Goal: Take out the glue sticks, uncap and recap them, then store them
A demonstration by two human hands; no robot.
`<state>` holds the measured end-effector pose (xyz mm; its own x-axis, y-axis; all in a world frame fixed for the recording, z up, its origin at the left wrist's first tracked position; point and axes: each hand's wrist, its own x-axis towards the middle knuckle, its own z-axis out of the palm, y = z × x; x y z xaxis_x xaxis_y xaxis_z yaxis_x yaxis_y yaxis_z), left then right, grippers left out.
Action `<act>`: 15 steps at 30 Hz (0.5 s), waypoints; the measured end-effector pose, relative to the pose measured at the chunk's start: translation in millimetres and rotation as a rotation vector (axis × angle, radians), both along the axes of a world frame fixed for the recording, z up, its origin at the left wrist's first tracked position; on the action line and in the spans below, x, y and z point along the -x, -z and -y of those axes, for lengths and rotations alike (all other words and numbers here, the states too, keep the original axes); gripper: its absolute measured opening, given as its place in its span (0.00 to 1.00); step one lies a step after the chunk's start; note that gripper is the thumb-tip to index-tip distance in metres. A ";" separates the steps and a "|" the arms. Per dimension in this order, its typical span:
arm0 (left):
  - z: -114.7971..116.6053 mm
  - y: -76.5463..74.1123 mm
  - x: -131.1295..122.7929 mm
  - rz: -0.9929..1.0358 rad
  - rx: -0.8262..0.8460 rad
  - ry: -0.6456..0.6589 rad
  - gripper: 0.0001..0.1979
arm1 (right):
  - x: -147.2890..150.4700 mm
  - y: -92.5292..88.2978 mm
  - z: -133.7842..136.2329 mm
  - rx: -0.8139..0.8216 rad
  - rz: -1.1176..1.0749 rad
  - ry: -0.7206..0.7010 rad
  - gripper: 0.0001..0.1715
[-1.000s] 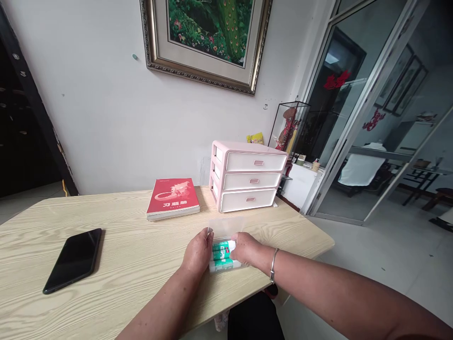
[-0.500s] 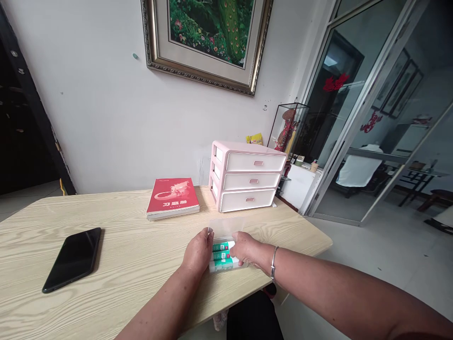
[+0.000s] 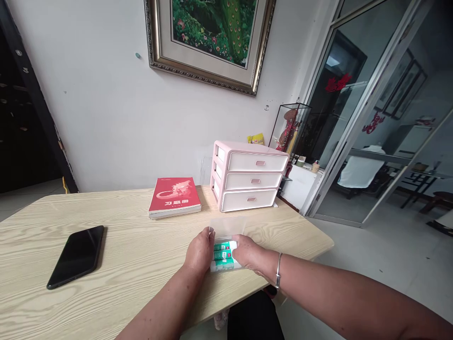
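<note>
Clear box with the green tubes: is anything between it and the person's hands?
Nothing visible. The left hand holds the clear box at its left side, and the right hand lies on its right end.

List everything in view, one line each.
table: 1, light wood, under everything
clear box: 1, transparent, lid open, table's near edge
tubes: about 3, green-white, inside clear box
phone: 1, black, table left
book: 1, red, table rear
drawer unit: 1, pink, three drawers shut, right of book
framed picture: 1, gilt frame, wall
glass case: 1, behind drawer unit
left hand: grips clear box's left side
right hand: at its right side, fingers on tubes
</note>
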<state>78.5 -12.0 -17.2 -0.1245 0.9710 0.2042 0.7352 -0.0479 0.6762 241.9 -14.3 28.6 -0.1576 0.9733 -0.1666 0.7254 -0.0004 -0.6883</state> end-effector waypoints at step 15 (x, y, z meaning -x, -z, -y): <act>15.9 -8.5 -1.7 0.149 -0.057 -0.086 0.14 | -5.1 6.0 -3.4 -0.007 -0.162 0.062 0.41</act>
